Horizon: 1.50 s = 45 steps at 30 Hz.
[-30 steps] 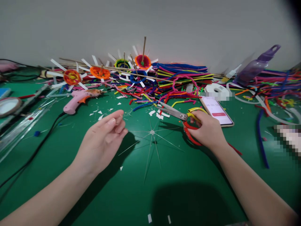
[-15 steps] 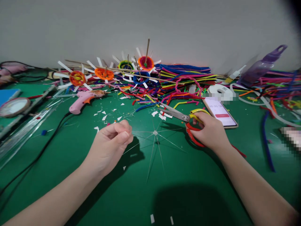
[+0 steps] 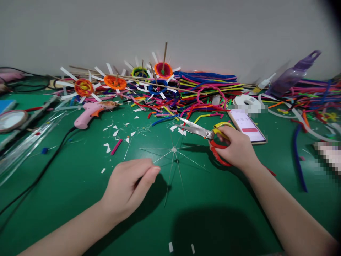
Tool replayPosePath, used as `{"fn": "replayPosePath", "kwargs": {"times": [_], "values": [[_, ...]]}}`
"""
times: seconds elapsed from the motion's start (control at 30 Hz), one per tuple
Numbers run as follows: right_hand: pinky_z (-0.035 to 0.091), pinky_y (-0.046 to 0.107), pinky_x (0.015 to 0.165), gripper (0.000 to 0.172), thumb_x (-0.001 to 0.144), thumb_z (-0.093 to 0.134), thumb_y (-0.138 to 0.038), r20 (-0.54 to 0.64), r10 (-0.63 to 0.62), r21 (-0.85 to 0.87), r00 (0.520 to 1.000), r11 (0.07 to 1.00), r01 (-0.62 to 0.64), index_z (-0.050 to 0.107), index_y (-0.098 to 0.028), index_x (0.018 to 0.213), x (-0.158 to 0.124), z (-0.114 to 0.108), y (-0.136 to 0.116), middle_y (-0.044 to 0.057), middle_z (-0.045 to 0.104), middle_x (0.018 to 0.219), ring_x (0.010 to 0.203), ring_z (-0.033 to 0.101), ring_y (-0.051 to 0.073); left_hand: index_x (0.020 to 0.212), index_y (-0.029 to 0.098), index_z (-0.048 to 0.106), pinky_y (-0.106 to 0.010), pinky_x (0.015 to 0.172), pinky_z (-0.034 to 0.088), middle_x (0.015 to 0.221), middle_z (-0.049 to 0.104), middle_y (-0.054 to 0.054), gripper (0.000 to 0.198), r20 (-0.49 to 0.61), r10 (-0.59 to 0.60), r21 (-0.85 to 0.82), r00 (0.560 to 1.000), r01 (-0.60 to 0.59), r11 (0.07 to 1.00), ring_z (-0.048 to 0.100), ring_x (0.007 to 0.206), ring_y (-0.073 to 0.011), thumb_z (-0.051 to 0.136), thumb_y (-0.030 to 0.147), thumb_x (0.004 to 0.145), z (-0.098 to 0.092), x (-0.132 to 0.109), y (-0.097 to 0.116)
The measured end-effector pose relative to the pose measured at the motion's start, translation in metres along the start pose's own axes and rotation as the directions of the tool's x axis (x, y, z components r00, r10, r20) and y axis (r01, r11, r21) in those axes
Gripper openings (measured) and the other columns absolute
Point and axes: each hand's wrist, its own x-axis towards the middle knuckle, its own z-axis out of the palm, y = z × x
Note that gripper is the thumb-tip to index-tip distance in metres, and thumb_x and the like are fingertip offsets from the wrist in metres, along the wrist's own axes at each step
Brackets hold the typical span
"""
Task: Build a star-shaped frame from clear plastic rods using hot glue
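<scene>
My right hand has its fingers through the red and yellow handles of a pair of scissors. The blades are slightly apart and point left, above the green table. My left hand is closed, thumb against the curled fingers; anything inside the pinch is hidden. Between the hands lies a star of thin clear spokes joined at a whitish centre. One spoke runs toward my left fingertips, and I cannot tell whether they touch it.
A pink glue gun with a black cord lies left. Behind are pipe cleaners and yarn-like cups with white strips. A phone, a ribbon roll and a purple bottle stand or lie right. White scraps are scattered about.
My left hand has moved down and toward me and turned palm-down, uncovering a pink piece and more of the star's left spokes. The scissors have barely moved, their blades slightly apart.
</scene>
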Motion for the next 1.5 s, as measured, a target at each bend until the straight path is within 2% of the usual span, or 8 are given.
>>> {"fn": "replayPosePath", "kwargs": {"times": [0.07, 0.13, 0.2, 0.3, 0.43, 0.57, 0.83, 1.5], "values": [[0.041, 0.026, 0.055, 0.028, 0.065, 0.062, -0.028, 0.025, -0.018, 0.003, 1.000, 1.000, 0.018, 0.055, -0.020, 0.091, 0.001, -0.003, 0.002, 0.000, 0.058, 0.071, 0.062, 0.055, 0.016, 0.056, 0.018, 0.044, -0.023, 0.043, 0.024, 0.045, 0.041, 0.004, 0.036, 0.078, -0.029, 0.067, 0.997, 0.024, 0.997, 0.036, 0.041, -0.0072, 0.037, 0.026, 0.090, 0.002, -0.003, 0.001], [0.039, 0.025, 0.053, 0.024, 0.065, 0.061, -0.027, 0.062, -0.041, 0.023, 0.997, 0.999, 0.040, 0.054, -0.021, 0.087, 0.001, -0.007, 0.004, -0.001, 0.056, 0.070, 0.059, 0.053, 0.015, 0.062, 0.019, 0.055, -0.022, 0.042, 0.024, 0.044, 0.045, 0.004, 0.031, 0.136, -0.103, 0.130, 0.985, 0.085, 0.988, 0.037, 0.038, -0.0071, 0.044, 0.033, 0.088, 0.005, -0.005, 0.004], [0.037, 0.024, 0.052, 0.018, 0.064, 0.060, -0.027, 0.093, -0.070, 0.033, 0.993, 0.997, 0.067, 0.051, -0.021, 0.079, 0.002, -0.012, 0.006, -0.002, 0.053, 0.066, 0.057, 0.050, 0.014, 0.072, 0.020, 0.062, -0.022, 0.041, 0.023, 0.043, 0.049, 0.005, 0.023, 0.147, -0.195, 0.195, 0.970, 0.165, 0.967, 0.038, 0.036, -0.0074, 0.051, 0.037, 0.084, 0.008, -0.005, 0.007], [0.034, 0.024, 0.050, 0.016, 0.066, 0.060, -0.030, 0.112, -0.112, 0.003, 0.987, 0.994, 0.112, 0.047, -0.021, 0.071, 0.004, -0.018, 0.008, -0.003, 0.050, 0.062, 0.054, 0.047, 0.013, 0.075, 0.022, 0.067, -0.022, 0.041, 0.023, 0.044, 0.053, 0.004, 0.024, 0.172, -0.293, 0.209, 0.941, 0.255, 0.944, 0.040, 0.036, -0.0087, 0.052, 0.039, 0.083, 0.011, -0.005, 0.009], [0.033, 0.025, 0.051, 0.014, 0.070, 0.057, -0.031, 0.123, -0.168, -0.045, 0.978, 0.984, 0.175, 0.048, -0.021, 0.072, 0.005, -0.023, 0.007, -0.001, 0.052, 0.064, 0.057, 0.048, 0.014, 0.075, 0.023, 0.069, -0.022, 0.045, 0.027, 0.051, 0.059, 0.002, 0.028, 0.256, -0.361, 0.169, 0.897, 0.326, 0.930, 0.046, 0.042, -0.0100, 0.049, 0.040, 0.085, 0.015, -0.006, 0.007], [0.034, 0.026, 0.052, 0.012, 0.072, 0.055, -0.031, 0.130, -0.208, -0.098, 0.969, 0.970, 0.221, 0.050, -0.020, 0.074, 0.005, -0.024, 0.005, 0.000, 0.053, 0.064, 0.056, 0.048, 0.014, 0.077, 0.023, 0.068, -0.022, 0.047, 0.030, 0.053, 0.058, 0.002, 0.031, 0.330, -0.408, 0.170, 0.851, 0.371, 0.913, 0.045, 0.045, -0.0098, 0.045, 0.041, 0.086, 0.018, -0.007, 0.005], [0.034, 0.025, 0.051, 0.012, 0.072, 0.055, -0.031, 0.146, -0.214, -0.125, 0.966, 0.964, 0.233, 0.051, -0.021, 0.075, 0.005, -0.023, 0.004, -0.001, 0.054, 0.064, 0.056, 0.048, 0.014, 0.076, 0.022, 0.064, -0.022, 0.050, 0.032, 0.060, 0.061, 0.001, 0.034, 0.369, -0.467, 0.130, 0.804, 0.453, 0.882, 0.050, 0.052, -0.0109, 0.041, 0.045, 0.087, 0.021, -0.010, 0.003], [0.035, 0.026, 0.051, 0.014, 0.071, 0.057, -0.032, 0.166, -0.219, -0.137, 0.962, 0.960, 0.242, 0.048, -0.022, 0.073, 0.004, -0.023, 0.002, -0.001, 0.055, 0.064, 0.057, 0.049, 0.014, 0.070, 0.020, 0.061, -0.023, 0.048, 0.029, 0.054, 0.055, 0.002, 0.035, 0.365, -0.460, 0.127, 0.809, 0.446, 0.886, 0.045, 0.049, -0.0101, 0.041, 0.042, 0.087, 0.021, -0.012, -0.002]]}}
